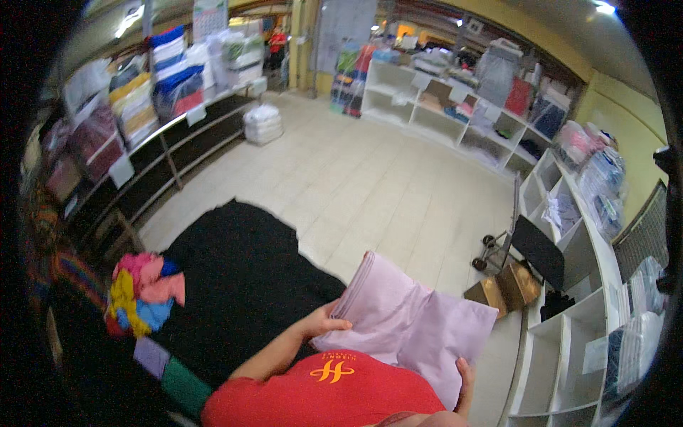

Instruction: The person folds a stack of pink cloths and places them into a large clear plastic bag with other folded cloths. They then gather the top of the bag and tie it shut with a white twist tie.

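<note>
A folded pale lilac cloth (409, 317) is spread between my two hands, in front of my red shirt. My left hand (324, 324) grips its left side, where several layers lie stacked, with the thumb on top. At the cloth's right edge, my right hand (466, 377) holds on with the thumb up; its other fingers are hidden behind the fabric. A crease runs down the middle of the cloth, and its right part hangs lower.
Black cloth (235, 277) covers a surface at left, beside a heap of coloured cloths (146, 292). White shelves (569, 341) run along the right. Nearby stand a black chair (537, 249) and cardboard boxes (501, 288). A rack (171, 160) at left bears bagged fabric stacks. Pale tiled floor (370, 185) lies beyond.
</note>
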`<act>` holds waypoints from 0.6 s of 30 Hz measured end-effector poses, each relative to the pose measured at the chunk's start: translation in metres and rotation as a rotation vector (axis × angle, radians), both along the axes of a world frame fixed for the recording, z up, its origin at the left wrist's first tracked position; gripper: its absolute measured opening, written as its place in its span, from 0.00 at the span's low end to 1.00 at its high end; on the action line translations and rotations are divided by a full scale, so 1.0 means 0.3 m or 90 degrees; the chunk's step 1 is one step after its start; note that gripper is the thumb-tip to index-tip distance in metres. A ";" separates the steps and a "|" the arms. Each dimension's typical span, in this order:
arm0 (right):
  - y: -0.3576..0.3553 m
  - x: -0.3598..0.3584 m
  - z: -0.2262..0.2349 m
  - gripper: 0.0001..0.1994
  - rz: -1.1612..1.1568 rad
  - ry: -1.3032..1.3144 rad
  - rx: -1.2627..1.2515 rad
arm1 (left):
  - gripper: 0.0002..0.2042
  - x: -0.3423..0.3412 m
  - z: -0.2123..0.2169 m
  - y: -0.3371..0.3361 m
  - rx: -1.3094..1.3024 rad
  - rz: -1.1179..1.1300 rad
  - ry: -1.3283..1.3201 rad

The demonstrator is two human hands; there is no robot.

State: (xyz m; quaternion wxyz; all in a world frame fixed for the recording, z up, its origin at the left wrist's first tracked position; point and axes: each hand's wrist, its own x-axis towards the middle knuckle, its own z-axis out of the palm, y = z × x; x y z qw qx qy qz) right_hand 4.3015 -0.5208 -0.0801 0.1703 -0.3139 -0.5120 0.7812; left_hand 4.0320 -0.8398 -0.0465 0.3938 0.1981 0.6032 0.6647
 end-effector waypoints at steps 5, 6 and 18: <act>0.088 -0.513 0.237 0.34 -0.091 0.028 0.179 | 0.40 -0.562 0.130 0.234 0.017 -0.090 0.040; 0.115 -0.613 0.275 0.34 -0.103 0.019 0.211 | 0.40 -0.656 0.142 0.276 0.015 -0.095 0.047; 0.727 -1.968 0.161 0.37 0.013 -0.031 0.140 | 0.38 -1.744 -0.004 0.742 -0.037 0.080 0.051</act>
